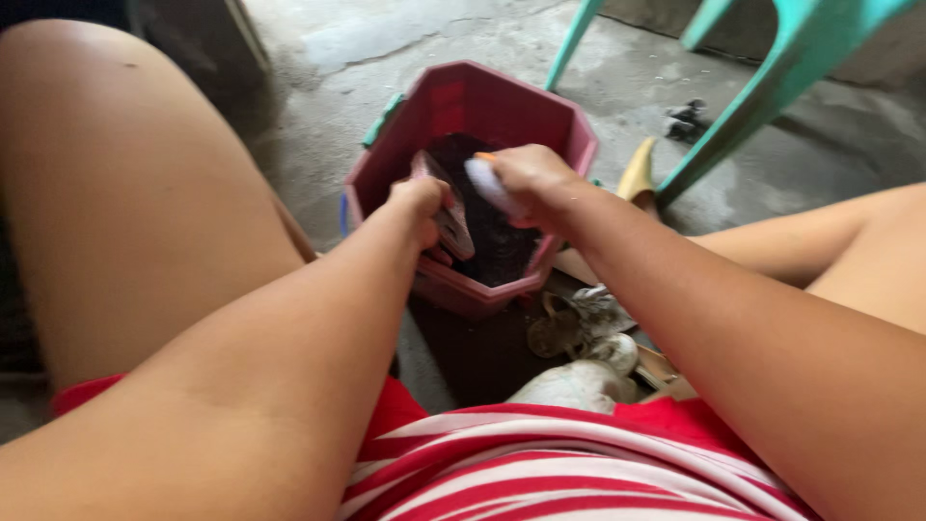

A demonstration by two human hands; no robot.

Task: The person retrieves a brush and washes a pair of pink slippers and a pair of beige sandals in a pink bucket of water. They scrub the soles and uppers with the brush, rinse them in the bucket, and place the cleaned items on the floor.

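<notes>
A pink plastic tub [555, 121] with angled sides stands on the concrete floor between my knees, with dark contents inside. My left hand [422, 205] holds a pinkish shoe [451, 224] over the tub's near side. My right hand [526, 178] grips a white brush with an orange end [485, 180] just beside the shoe, above the dark contents.
Turquoise chair legs [743, 116] rise at the back right. A yellowish object [637, 174] lies behind the tub, a dark scrap [687, 120] farther back. Worn pale footwear [588, 371] is piled on the floor in front of the tub. My bare knees flank both sides.
</notes>
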